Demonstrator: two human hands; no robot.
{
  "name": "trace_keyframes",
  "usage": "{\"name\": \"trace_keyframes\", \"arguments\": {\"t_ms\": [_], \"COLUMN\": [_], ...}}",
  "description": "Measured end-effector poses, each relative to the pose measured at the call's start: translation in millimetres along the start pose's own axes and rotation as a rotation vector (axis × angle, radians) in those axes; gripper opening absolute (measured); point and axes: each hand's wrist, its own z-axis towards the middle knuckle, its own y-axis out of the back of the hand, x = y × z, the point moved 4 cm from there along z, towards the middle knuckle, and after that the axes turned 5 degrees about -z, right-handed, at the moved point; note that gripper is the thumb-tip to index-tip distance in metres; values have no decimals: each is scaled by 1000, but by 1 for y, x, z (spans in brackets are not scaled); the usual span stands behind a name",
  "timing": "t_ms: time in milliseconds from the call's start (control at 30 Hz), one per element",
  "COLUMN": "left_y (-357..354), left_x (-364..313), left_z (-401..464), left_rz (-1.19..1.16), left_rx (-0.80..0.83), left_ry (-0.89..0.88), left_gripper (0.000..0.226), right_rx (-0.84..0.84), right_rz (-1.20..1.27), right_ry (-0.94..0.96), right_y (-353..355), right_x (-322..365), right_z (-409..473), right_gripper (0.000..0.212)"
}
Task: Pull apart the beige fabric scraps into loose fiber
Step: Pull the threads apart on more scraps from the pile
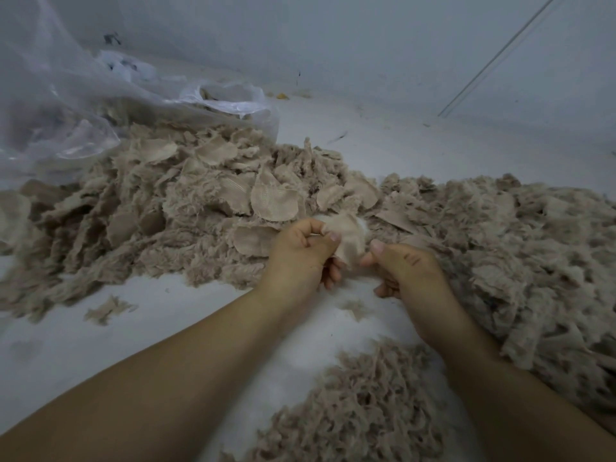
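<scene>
Both hands on one beige scrap (346, 236)
Left hand (300, 255) pinches its top edge — right hand (405, 266) pinches its lower side.

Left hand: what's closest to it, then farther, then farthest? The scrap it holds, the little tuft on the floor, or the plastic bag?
In the head view, from the left hand:
1. Scrap: pinched in its fingers, between both hands.
2. Little tuft: on the floor, off to its left.
3. Plastic bag: beyond the pile, near the wall.
</scene>
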Motion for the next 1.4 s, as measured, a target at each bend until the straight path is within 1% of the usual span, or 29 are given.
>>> {"name": "trace_keyframes", "arguments": {"t_ms": [100,133,200,300,400,467,533,567,600,633,700,733,767,800,833,867,967,1000,1100,1133,1167,1200,1267,1300,1367,1400], "left_y": [-5,-7,-9,-6,-6,-8,-11,-11,-10,-7,-1,2,1,1,-1,-4,-15,-20,-34,-38,-42,-44,-48,-50,-58,-62], "left_x": [1,1,2,2,2,2,2,2,0,-3,-13,-18,-20,-19,-16,-11,3,7,9,10,11,11,13,15,19,20], "left_z": [-3,-4,-4,-4,-3,-4,-7,-7,-7,-6,-1,1,3,4,4,2,-1,0,6,9,14,19,27,28,27,26], "left_rz": [-14,-19,-27,-67,-69,18,214,271,260,165,-136,-247,-295,-285,-223,-92,471,609,876,954,1027,1087,1134,1135,1207,1250], "left_rx": [71,92,123,92,77,134,178,162,112,35,-130,-173,-187,-189,-168,-130,27,83,303,368,398,382,283,233,174,166], "left_ry": [21,25,37,45,91,138,145,124,90,50,-46,-102,-134,-135,-110,-85,-91,-106,-198,-213,-220,-228,-235,-251,-330,-350], "left_gripper": [18,19,23,31,36,41,37,33,32,30,23,17,12,17,26,28,20,21,42,46,46,46,42,36,16,15], "right_rx": [-50,-39,-21,-72,-79,-47,-22,-30,-51,-88,-204,-259,-301,-328,-341,-340,-308,-302,-307,-318,-334,-352,-380,-387,-395,-399], "right_rz": [-37,-21,-32,-47,-8,-11,-3,-9,-25,-37,5,51,100,139,161,168,125,103,81,90,104,123,163,173,166,158], "right_ry": [-14,-15,14,32,38,62,82,83,75,58,-6,-42,-64,-71,-64,-49,-21,-23,-21,-17,-12,-9,-15,-17,-12,-10], "right_y": [-3,-5,-5,0,0,-2,-3,-3,-2,-1,5,8,10,12,12,12,9,9,9,9,9,9,11,11,11,11], "right_x": [-3,-3,-4,-7,-8,-7,-7,-7,-7,-8,-10,-12,-13,-13,-12,-12,-11,-11,-10,-9,-9,-8,-7,-7,-7,-7], "right_z": [3,2,2,3,4,2,0,0,1,3,5,6,6,6,6,5,4,4,3,3,3,2,3,3,3,3], "right_gripper": [38,35,22,38,38,31,30,31,33,36,45,49,52,53,53,52,51,51,51,50,49,47,45,45,43,43]}}
